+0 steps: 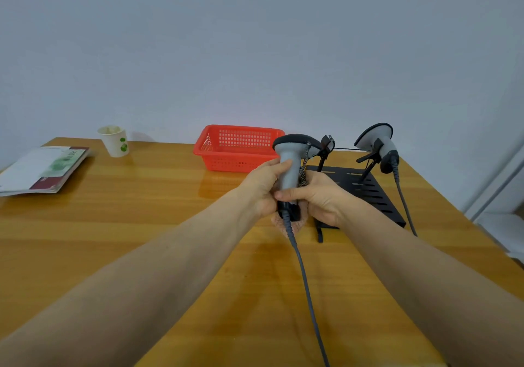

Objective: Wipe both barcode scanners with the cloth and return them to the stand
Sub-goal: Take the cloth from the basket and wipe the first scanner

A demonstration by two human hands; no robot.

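Note:
A grey barcode scanner [289, 162] with a dark head is held upright above the wooden table, its grey cable [304, 276] trailing toward me. My left hand [265, 186] grips its handle from the left. My right hand [320, 196] presses a pinkish cloth [289, 225] against the handle from the right; a patterned strip of cloth shows along the handle's right side. A second grey scanner [378, 142] rests in the right cradle of the black stand [365, 193]. The stand's left cradle [327, 142] holds nothing.
A red plastic basket [238, 148] stands behind the held scanner. A paper cup [114, 141] and a stack of booklets [42, 169] lie at the far left. The table's right edge runs close beside the stand.

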